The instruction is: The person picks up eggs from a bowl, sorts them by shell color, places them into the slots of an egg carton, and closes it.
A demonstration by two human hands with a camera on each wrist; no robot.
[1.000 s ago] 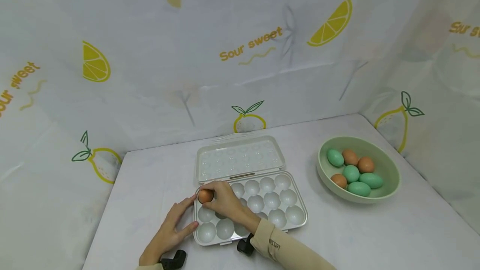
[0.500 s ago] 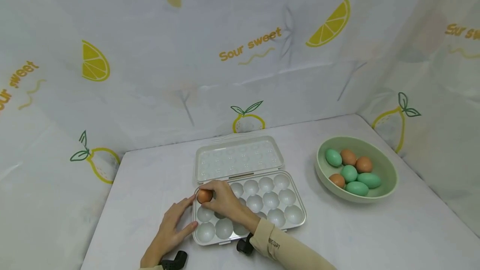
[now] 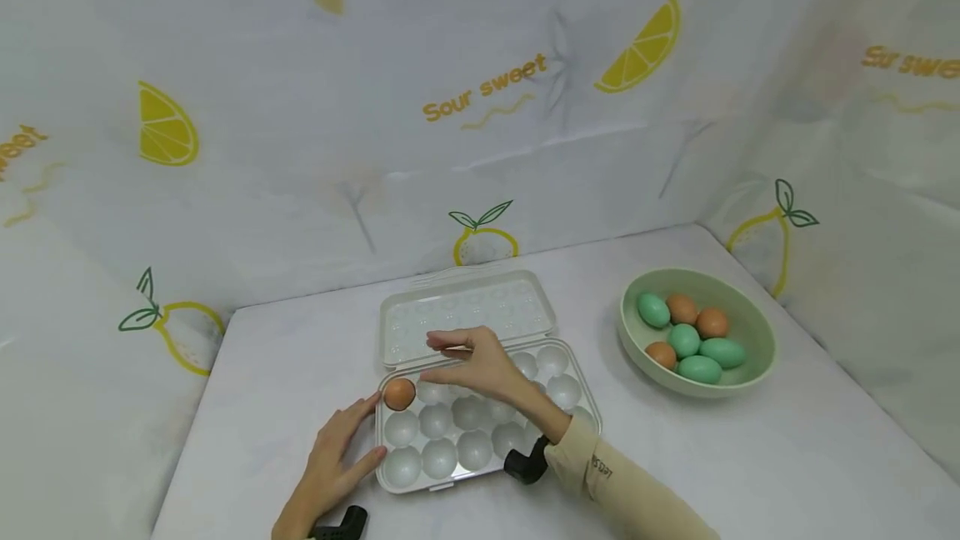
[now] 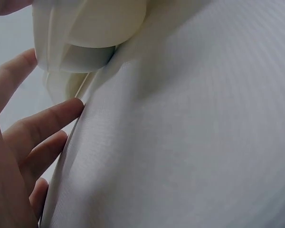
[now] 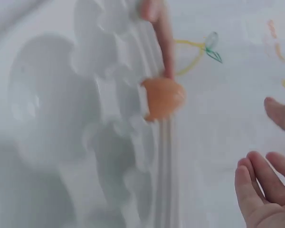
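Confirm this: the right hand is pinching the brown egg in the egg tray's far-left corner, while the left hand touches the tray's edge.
Wrong about the right hand: the head view shows it apart from the brown egg, holding nothing. The egg sits in the far-left corner of the egg tray, and the left hand touches the tray's edge.

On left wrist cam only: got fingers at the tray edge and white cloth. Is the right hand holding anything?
Observer: No. Head view shows the right hand raised over the tray, nothing in its grasp.
Operator: Anything sitting in it?
Observer: Yes, one brown egg, in the far-left corner as the head camera sees it.
Operator: Any more about?
Observer: Seven, three brown eggs and four green eggs, all in the pale green bowl right of the tray.
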